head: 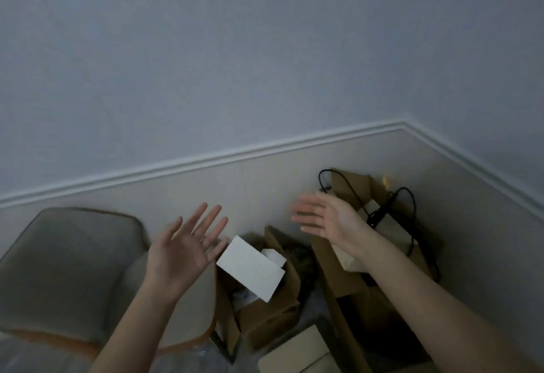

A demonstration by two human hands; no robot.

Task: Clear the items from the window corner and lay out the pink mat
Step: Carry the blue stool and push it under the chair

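My left hand [184, 250] is raised with its fingers spread and holds nothing. My right hand [326, 218] is also up, palm facing left, fingers straight, empty. Between and below them a white box [250, 268] sticks out of an open brown cardboard box [265, 313] on the floor. Behind my right hand stands a taller brown cardboard box [353, 287] with a black cable [409, 213] looped over it. No pink mat is in view.
A grey upholstered chair [64, 266] with an orange edge stands at the left, against the beige wall panel [206, 187]. A flat pale box [297, 352] lies at the bottom centre. The room corner is at the right behind the boxes.
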